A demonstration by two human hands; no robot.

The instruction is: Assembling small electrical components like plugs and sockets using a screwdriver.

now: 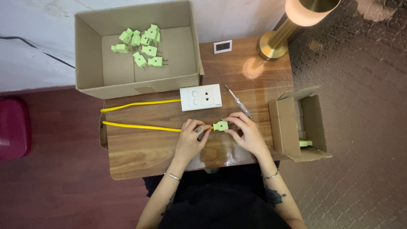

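Broadly, a wooden table (140, 150) is seen from above, and on its far left part a large open cardboard box (89, 55) is set, with a heap of light green plugs (142, 46) lying inside. A smaller open cardboard box (284, 127) is placed at the right edge of the table, and a brass lamp base (273, 44) is stood at the far right corner. A white socket plate (200, 97) is laid near the middle, with a yellow cable (140, 126) run leftward from it and looped back. A single green plug (220, 125) is held at the cable's end, just in front of the plate: it is pinched by the fingers of the right hand (248, 135), while the cable just beside it is gripped by the left hand (191, 138). A slim screwdriver (238, 101) is left lying between plate and small box.
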